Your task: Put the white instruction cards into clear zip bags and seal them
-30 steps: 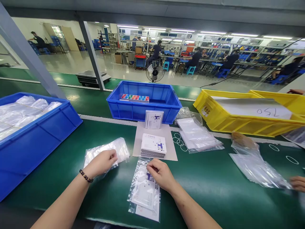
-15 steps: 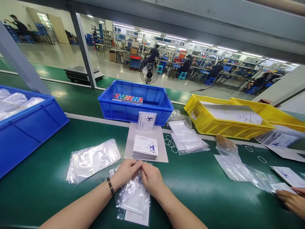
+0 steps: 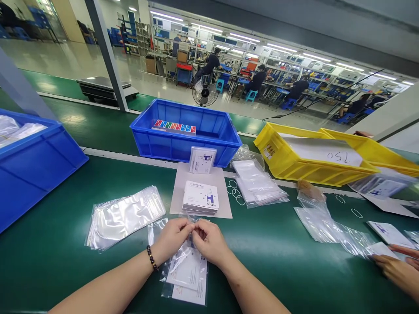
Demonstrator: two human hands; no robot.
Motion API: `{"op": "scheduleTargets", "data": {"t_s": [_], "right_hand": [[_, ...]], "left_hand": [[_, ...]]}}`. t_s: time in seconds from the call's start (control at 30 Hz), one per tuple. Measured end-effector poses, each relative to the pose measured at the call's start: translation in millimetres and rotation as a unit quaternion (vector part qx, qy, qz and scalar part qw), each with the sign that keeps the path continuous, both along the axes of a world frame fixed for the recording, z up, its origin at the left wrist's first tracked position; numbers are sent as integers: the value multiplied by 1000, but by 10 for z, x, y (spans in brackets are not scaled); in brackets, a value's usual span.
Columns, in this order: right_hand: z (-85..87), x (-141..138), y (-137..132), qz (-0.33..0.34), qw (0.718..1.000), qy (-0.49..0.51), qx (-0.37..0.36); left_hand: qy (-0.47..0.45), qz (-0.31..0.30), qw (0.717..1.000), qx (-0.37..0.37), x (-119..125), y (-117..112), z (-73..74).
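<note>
My left hand [image 3: 175, 235] and my right hand [image 3: 209, 240] meet in the middle, fingertips pinched together at the top of a clear plastic bag [image 3: 185, 270]. White printed booklets show through the plastic, and more bagged ones lie beneath it on the green work surface. Just beyond my fingers, a stack of white booklets [image 3: 200, 195] rests on a grey cardboard sheet [image 3: 225, 205]. One more booklet [image 3: 202, 160] leans upright against the blue bin behind. To the left of my hands lies a fanned pile of clear bags [image 3: 127, 216].
A blue bin [image 3: 183, 148] with colourful cards stands ahead; another blue bin [image 3: 42, 161] is at left. Yellow bins [image 3: 304, 168] stand at right, near filled bags [image 3: 258, 183] and white rings [image 3: 234, 190]. A co-worker's hands [image 3: 397, 266] handle a booklet at far right.
The view has shifted slightly. My hands stay together at the bag's top, with the right fingers a little more bent. At far right the co-worker's hands have moved slightly.
</note>
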State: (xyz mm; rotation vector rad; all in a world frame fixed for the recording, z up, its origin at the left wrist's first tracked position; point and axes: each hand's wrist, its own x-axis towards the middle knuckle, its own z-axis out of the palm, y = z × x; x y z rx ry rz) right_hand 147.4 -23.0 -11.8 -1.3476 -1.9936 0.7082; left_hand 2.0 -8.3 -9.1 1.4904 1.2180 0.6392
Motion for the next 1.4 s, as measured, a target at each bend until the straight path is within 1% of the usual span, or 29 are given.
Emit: {"op": "scheduleTargets", "data": {"t_s": [0.13, 0.23, 0.33, 0.4, 0.5, 0.57, 0.63, 0.7, 0.73, 0.77, 0.8, 0.83, 0.87, 0.9, 0.93, 0.97, 1.0, 1.03, 1.1, 1.13, 1.17, 1.2, 1.23, 1.27, 1.33, 1.37, 1.4], "right_hand": [[-6, 5, 0, 0, 1000, -9, -11], [-25, 1, -3, -11, 999, -40, 2], [-73, -10, -3, -34, 995, -91, 38], [-110, -7, 9, -65, 988, -124, 69], [-129, 17, 32, -109, 977, -149, 109], [-106, 31, 31, -92, 978, -132, 136], [-69, 31, 11, -37, 980, -112, 160], [-39, 28, -12, 17, 979, -117, 168], [-29, 30, -19, 34, 978, -121, 165], [-22, 37, -21, 45, 980, -117, 158], [-15, 49, -17, 55, 983, -103, 144], [-4, 68, -9, 64, 987, -78, 123], [12, 92, 1, 71, 991, -48, 99], [36, 121, 13, 79, 994, -20, 71], [68, 154, 25, 89, 995, 0, 42], [107, 189, 34, 104, 994, 9, 13], [152, 225, 40, 120, 993, 8, -17], [198, 260, 44, 137, 990, 0, -45], [281, 318, 45, 164, 983, -24, -77], [308, 340, 45, 170, 982, -29, -73], [321, 355, 48, 163, 985, -25, -53], [318, 365, 54, 139, 990, -17, -18], [299, 371, 65, 96, 995, -10, 26], [264, 373, 81, 40, 997, -5, 73], [162, 375, 125, -76, 986, -15, 148], [103, 377, 151, -117, 979, -25, 165], [45, 380, 179, -141, 976, -31, 165]], "left_hand": [[31, -4, 999, 20, -8, -2, -12], [44, -9, 999, 23, 2, -8, -20], [69, -21, 997, 41, 21, -30, -23], [87, -29, 995, 41, 29, -45, -14], [77, -34, 996, -7, 21, -37, 12], [46, -16, 998, -45, 1, -4, 27], [12, 16, 997, -76, -29, 38, 37], [-8, 32, 994, -106, -66, 71, 49], [-6, 37, 994, -106, -85, 79, 59], [4, 40, 996, -84, -105, 82, 74], [18, 40, 998, -34, -126, 80, 93], [34, 30, 998, 36, -148, 75, 115], [50, 7, 992, 115, -171, 71, 139], [66, -29, 980, 187, -195, 69, 164], [82, -75, 966, 235, -221, 71, 187], [102, -122, 954, 254, -248, 77, 207], [127, -158, 947, 250, -275, 87, 225], [153, -178, 944, 233, -301, 100, 239], [186, -185, 946, 190, -344, 128, 261], [190, -184, 949, 170, -360, 139, 269], [187, -184, 953, 151, -370, 148, 273], [179, -185, 957, 135, -375, 154, 274], [169, -188, 960, 120, -376, 158, 271], [158, -190, 963, 107, -374, 161, 266], [134, -188, 969, 87, -364, 165, 248], [122, -188, 972, 76, -358, 167, 238], [113, -189, 973, 66, -352, 168, 229]]}}
